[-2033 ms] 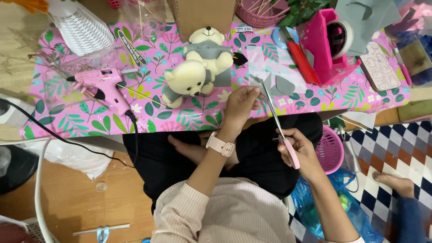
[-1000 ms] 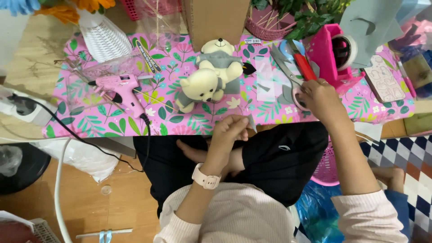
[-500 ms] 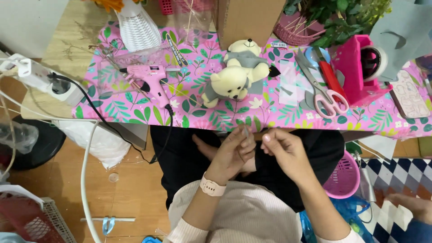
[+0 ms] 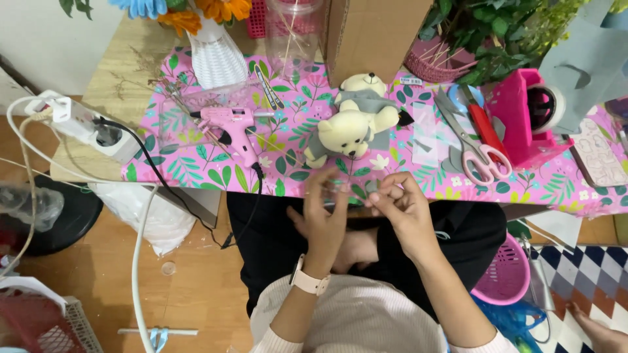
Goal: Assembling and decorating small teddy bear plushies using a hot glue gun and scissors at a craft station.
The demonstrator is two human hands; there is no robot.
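My left hand [image 4: 327, 219] and my right hand [image 4: 400, 208] meet over my lap at the front edge of the pink floral table [image 4: 196, 171]. Between their fingertips is a small clear piece [image 4: 345, 189], thin and blurred. The right fingers pinch one end and the left fingers, slightly spread, touch the other. A watch with a pale strap sits on my left wrist. Just beyond the hands lies a cream teddy bear [image 4: 352, 129] in a grey top. Pink-handled scissors [image 4: 472, 145] lie shut on the table to the right, with no hand on them.
A pink glue gun [image 4: 232, 127] lies left of the bear, its black cord running to a white power strip [image 4: 85, 124]. Behind stand a white vase [image 4: 216, 59], a clear cup [image 4: 294, 33] and a cardboard box [image 4: 373, 33]. A pink tape dispenser [image 4: 523, 114] sits right. Another person's hand [image 4: 602, 333] shows at bottom right.
My right hand has laid the scissors on the table and come back to my lap. Both hands now meet on the small clear piece. The view has shifted left.
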